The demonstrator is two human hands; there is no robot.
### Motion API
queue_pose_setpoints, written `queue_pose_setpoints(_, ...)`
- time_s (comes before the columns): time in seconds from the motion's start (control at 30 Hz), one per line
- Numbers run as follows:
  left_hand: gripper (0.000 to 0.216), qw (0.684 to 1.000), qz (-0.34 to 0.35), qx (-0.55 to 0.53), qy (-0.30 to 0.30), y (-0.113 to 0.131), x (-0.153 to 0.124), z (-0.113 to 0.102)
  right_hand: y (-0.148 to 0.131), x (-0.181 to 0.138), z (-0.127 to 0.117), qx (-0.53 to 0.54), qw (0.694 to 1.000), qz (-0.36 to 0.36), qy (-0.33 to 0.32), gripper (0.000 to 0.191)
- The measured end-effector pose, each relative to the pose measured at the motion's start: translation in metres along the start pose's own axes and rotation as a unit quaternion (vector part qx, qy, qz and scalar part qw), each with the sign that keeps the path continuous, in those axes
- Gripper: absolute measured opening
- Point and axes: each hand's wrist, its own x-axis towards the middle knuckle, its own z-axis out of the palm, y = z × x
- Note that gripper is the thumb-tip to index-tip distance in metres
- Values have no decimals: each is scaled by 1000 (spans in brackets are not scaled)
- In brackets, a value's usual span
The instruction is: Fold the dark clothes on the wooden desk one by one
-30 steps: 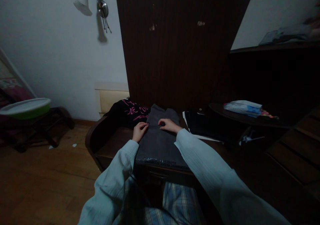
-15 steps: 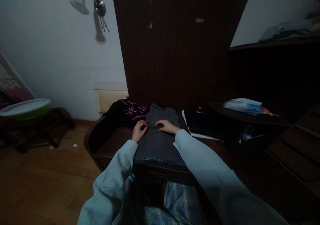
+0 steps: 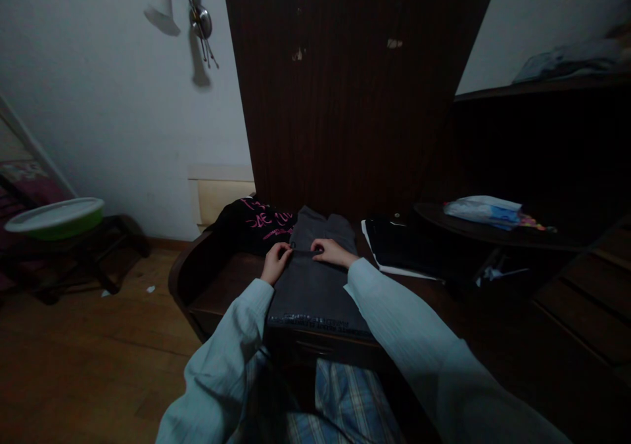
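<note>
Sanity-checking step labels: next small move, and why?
I'd probably draw the right hand toward the right edge of the grey piece, smoothing it: the left hand is at its left edge, while the right fingertips sit near mid-width.

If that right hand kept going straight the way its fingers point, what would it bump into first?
Probably the left hand: the right hand points toward it across the grey item. Depth is hard to judge, so it might pass slightly above.
</note>
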Motion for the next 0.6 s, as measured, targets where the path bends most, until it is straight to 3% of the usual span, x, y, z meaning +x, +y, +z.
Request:
queue_pose_setpoints(0.3,14,991,-50,-113,44,-5,7,0,2,1,-3,-4,999,27,44,12)
queue_pose_setpoints(0.43,15,990,-86,-106,27,-6,12,4,9,-1,-3,17,997,51,59,11)
queue_pose_setpoints(0.6,38,986,-137,-91,2,-8,10,7,18,-6,5,58,995,55,66,7)
